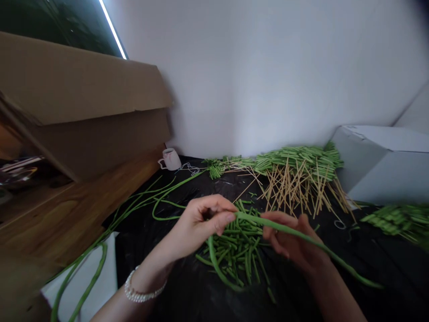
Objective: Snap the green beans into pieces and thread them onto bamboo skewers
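Note:
My left hand [209,219], with a beaded bracelet at its wrist, pinches a long green bean [284,229] between thumb and fingers. From that pinch the bean runs right, across my right hand [291,237], and its tapered end hangs past the right wrist. The fingers of my right hand are curved and apart beneath the bean; whether they grip it cannot be made out. Another length of bean loops down below my left hand. Under both hands lies a heap of short cut bean pieces [231,257] on black plastic sheeting [181,277].
Skewered bean pieces [298,161] with wooden sticks [295,188] lie along the wall. More skewers [402,221] are at the right, near a white box [385,165]. Long beans [134,203], a white mug [170,159], a white board [97,286] and a cardboard box [87,89] are at the left.

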### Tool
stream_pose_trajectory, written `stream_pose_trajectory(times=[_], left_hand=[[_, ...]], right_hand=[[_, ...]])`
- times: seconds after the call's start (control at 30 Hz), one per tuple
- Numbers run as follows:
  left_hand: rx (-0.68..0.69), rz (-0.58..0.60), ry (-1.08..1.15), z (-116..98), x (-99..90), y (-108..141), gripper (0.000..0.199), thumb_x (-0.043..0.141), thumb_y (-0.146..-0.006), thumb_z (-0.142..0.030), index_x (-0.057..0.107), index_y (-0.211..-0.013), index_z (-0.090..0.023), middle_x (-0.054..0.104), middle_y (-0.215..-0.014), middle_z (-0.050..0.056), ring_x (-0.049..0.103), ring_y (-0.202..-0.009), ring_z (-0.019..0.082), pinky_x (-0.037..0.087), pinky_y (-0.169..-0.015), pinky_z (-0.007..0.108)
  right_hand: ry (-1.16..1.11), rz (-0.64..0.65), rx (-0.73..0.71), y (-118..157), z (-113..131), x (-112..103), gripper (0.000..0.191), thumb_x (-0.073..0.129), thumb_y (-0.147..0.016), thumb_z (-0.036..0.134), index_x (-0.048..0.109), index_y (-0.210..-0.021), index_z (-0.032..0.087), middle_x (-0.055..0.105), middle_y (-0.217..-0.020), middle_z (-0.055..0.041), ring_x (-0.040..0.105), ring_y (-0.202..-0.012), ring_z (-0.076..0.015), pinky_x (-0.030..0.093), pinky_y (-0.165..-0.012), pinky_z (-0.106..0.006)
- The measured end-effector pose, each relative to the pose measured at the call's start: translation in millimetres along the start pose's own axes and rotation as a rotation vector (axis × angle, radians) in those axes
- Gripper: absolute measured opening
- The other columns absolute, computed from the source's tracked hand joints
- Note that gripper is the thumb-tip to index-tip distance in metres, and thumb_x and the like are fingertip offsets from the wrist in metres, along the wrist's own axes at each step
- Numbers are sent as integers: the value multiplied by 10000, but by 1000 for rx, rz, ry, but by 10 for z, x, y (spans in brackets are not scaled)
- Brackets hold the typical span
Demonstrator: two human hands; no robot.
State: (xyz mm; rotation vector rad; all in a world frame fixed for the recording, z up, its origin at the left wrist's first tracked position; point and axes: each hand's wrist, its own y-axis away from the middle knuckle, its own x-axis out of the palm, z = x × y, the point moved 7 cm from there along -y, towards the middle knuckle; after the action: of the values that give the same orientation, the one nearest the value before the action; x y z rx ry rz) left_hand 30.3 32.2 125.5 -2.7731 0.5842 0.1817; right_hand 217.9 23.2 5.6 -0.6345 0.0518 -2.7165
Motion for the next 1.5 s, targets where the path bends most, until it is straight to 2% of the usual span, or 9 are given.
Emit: stream_pose_trajectory(times=[0.1, 0.27, 0.4, 0.47, 0.6, 0.77, 1.0, 1.27, 1.5], left_hand=[[109, -56, -219, -71, -243, -74, 97, 694, -819, -272, 767, -828, -209, 680, -673, 26, 550, -512, 115, 437, -506, 228], [310, -34, -696, -210, -539, -168, 172, 690, -834, -243, 776, -981, -262, 752, -886, 45, 675, -787, 178, 507, -746, 269], [478, -312, -866, -409, -681, -236, 209, 654, -866, -214, 754, -1045, -254, 739, -935, 43, 666, -847, 173, 505, -811, 286], [583, -433, -887, -533, -567, -255, 224, 615, -893, -183, 733, -1078, -229, 728, -964, 44, 656, -876, 166, 512, -843, 300], [732, -243, -795, -576, -26, -315, 462, 581, -912, -156, 531, -1365, -229, 621, -1299, 78, 590, -1157, 196, 519, -946, 331], [550, -104, -580, 11, 158, -322, 335, 567, -931, -236, 606, -1262, -204, 641, -1249, 104, 605, -1116, 211, 525, -912, 367], [111, -107, -359, 1024, 51, -231, 347, 484, -967, -369, 712, -830, -146, 680, -741, 39, 581, -643, 133, 443, -646, 242], [-34, -43, -241, 1208, 108, -62, 599, 278, -989, -529, 680, -781, -136, 603, -611, 23, 493, -526, 124, 367, -542, 240], [10, -48, -419, 1226, 86, -91, 461, 381, -988, -455, 555, -677, -162, 548, -613, -8, 496, -578, 116, 357, -588, 236]], right_hand=[[-4, 283, 107, 171, -105, 202, 607, 640, -716, 709, 734, -1027, 196, 690, -602, -39, 426, -350, -74, 284, -362, -187], [93, 364, 213, 268, -157, 306, 360, 685, -789, 513, 735, -970, 206, 666, -553, 12, 381, -369, -37, 287, -411, -157], [122, 474, 320, 226, -234, 453, 339, 663, -837, 448, 705, -1041, 180, 714, -707, -24, 534, -459, -61, 385, -435, -161], [110, 479, 338, 183, -295, 493, 280, 694, -832, 386, 715, -1005, 167, 712, -752, -40, 600, -530, -86, 432, -441, -163], [11, 273, -16, 41, -127, 285, 170, 708, -835, 368, 752, -889, 212, 714, -935, -76, 678, -774, -162, 558, -606, -250], [-142, -164, -255, 19, 52, -361, 119, 699, -846, 391, 738, -956, 366, 731, -1073, -22, 678, -907, -169, 555, -660, -250], [-130, -284, -238, -87, -10, -309, 168, 745, -800, 388, 748, -924, 274, 744, -983, -45, 668, -834, -161, 537, -643, -248], [1, -480, -253, -122, -49, -396, 207, 794, -747, 380, 753, -893, 238, 725, -854, -30, 621, -709, -106, 497, -591, -193], [62, -531, -277, -126, -78, -404, 212, 762, -775, 392, 738, -896, 220, 668, -666, -2, 580, -626, -92, 456, -559, -183]])
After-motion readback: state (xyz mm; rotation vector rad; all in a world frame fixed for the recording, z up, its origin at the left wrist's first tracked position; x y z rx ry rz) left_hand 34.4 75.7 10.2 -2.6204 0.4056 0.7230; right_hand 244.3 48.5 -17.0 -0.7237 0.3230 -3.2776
